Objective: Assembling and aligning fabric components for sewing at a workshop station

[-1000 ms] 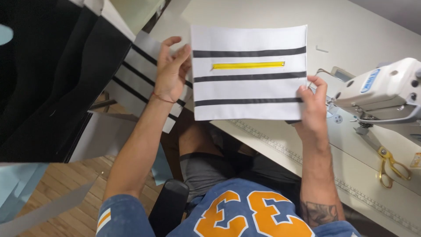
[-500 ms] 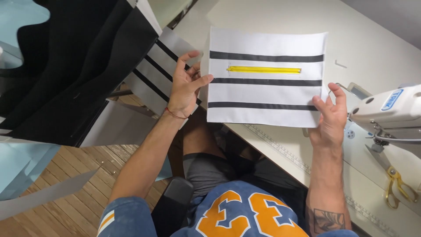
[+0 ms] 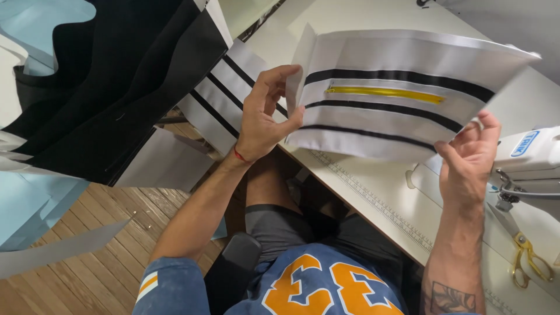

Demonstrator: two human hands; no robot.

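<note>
Blue jersey with orange block numerals, orange-white sleeve stripe, grey shorts, thin red wrist string by left hand (image 3: 263, 119), right forearm tattoo.

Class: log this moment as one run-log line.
left hand: grips panel's left edge | right hand: holds right edge | white striped panel: lifted above table | scissors: by sewing machine

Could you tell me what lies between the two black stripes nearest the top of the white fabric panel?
In the head view, a yellow zipper lies on a white band of the white fabric panel between those two stripes.
</note>
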